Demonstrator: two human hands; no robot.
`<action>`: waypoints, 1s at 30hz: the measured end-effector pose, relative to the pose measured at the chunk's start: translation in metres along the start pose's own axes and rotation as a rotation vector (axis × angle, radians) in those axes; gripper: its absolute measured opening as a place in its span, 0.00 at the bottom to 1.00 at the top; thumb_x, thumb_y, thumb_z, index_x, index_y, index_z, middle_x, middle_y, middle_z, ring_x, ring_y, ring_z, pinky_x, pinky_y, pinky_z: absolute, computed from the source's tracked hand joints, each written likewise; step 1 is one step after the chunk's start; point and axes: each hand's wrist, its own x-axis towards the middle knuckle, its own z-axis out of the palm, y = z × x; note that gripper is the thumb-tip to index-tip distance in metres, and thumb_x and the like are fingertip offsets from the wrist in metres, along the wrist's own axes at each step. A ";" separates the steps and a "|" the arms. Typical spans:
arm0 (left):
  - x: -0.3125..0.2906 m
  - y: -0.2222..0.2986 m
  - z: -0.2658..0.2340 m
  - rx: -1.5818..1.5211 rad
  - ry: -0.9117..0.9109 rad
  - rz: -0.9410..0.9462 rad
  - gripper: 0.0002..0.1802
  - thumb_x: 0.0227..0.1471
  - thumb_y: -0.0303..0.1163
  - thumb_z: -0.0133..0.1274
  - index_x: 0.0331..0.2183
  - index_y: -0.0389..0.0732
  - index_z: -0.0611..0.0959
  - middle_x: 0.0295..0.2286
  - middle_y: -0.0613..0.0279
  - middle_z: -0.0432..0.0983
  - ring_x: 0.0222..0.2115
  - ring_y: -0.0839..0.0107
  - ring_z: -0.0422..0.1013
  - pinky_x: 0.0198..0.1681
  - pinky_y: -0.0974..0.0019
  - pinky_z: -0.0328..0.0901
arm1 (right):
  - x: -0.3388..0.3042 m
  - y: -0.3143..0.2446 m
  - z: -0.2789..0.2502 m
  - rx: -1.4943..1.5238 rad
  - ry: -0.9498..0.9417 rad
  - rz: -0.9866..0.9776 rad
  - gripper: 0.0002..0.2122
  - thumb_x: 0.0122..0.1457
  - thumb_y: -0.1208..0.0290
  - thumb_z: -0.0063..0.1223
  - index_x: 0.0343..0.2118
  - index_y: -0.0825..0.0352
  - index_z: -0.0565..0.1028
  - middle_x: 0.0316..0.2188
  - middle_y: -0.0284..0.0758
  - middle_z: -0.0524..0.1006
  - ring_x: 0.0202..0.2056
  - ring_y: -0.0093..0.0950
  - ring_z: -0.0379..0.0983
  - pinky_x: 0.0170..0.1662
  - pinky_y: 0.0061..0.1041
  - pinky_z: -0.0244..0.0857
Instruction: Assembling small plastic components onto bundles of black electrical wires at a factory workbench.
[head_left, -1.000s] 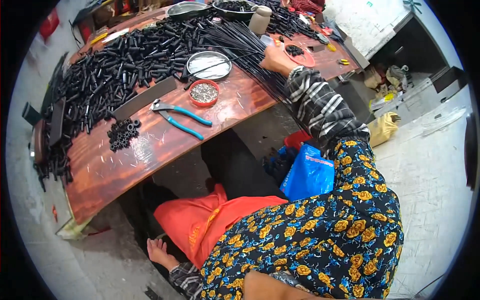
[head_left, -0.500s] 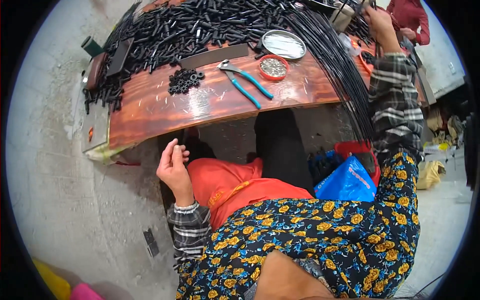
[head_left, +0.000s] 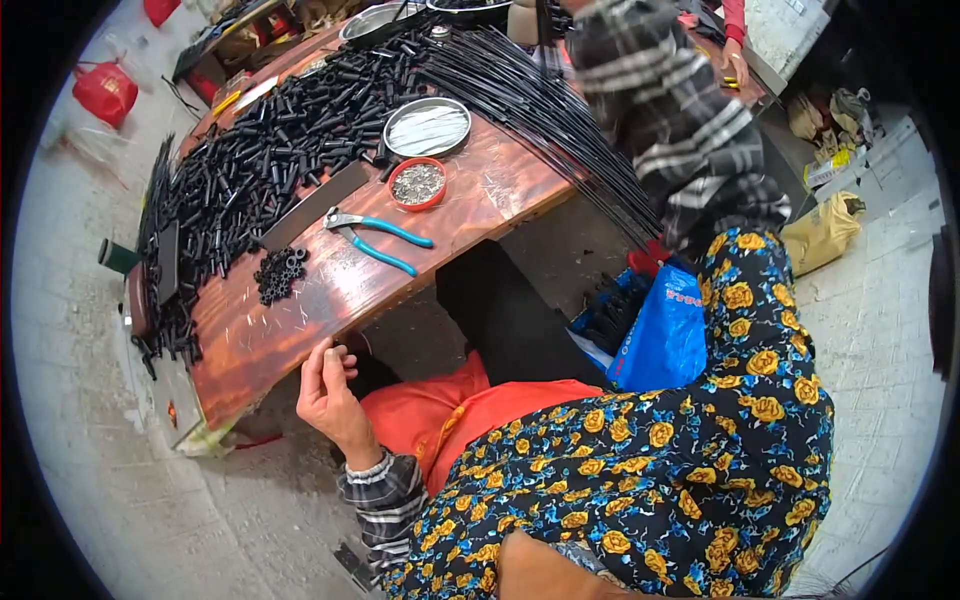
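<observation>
My left hand is raised just below the front edge of the reddish wooden table. Its fingers are curled together and I see nothing in them. My right arm, in a plaid sleeve, reaches far up over a bundle of long thin black rods. The right hand itself is hidden past the top edge. On the table lie teal-handled pliers, a small heap of black rings, a red bowl of small metal bits and a round metal plate.
A big pile of short black tubes covers the table's left and far side. A blue bag and orange cloth sit by my knees. Another person's hand shows top right. A red bag stands on the floor.
My left hand has come up from my lap to the table's front edge. The view has swung, and my right hand on the rods has slipped out of sight at the top.
</observation>
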 end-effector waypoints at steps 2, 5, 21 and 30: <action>-0.003 0.005 0.000 -0.013 -0.013 -0.004 0.10 0.55 0.24 0.50 0.38 0.31 0.81 0.29 0.61 0.76 0.27 0.78 0.71 0.28 0.76 0.65 | -0.033 -0.014 0.026 -0.058 0.130 -0.077 0.13 0.58 0.68 0.46 0.21 0.71 0.69 0.12 0.34 0.64 0.15 0.25 0.61 0.20 0.29 0.53; -0.006 0.014 0.012 -0.061 -0.094 0.011 0.08 0.54 0.23 0.50 0.37 0.30 0.80 0.29 0.63 0.75 0.28 0.78 0.71 0.30 0.77 0.66 | -0.095 -0.031 0.038 -0.184 0.087 0.091 0.15 0.62 0.68 0.43 0.20 0.71 0.67 0.14 0.30 0.62 0.17 0.21 0.57 0.21 0.26 0.50; 0.091 -0.031 0.113 0.623 -0.318 0.537 0.25 0.42 0.39 0.57 0.43 0.36 0.76 0.38 0.47 0.68 0.43 0.51 0.64 0.49 0.49 0.57 | -0.101 -0.139 0.039 -0.140 -0.635 0.505 0.10 0.57 0.65 0.50 0.35 0.65 0.77 0.17 0.19 0.65 0.16 0.09 0.57 0.17 0.12 0.46; -0.049 0.073 0.057 0.285 -0.527 0.262 0.08 0.47 0.28 0.55 0.23 0.33 0.82 0.17 0.51 0.75 0.17 0.64 0.72 0.21 0.66 0.64 | -0.144 -0.144 0.108 0.102 -0.785 0.463 0.09 0.56 0.70 0.52 0.33 0.72 0.76 0.18 0.23 0.68 0.21 0.12 0.61 0.23 0.16 0.55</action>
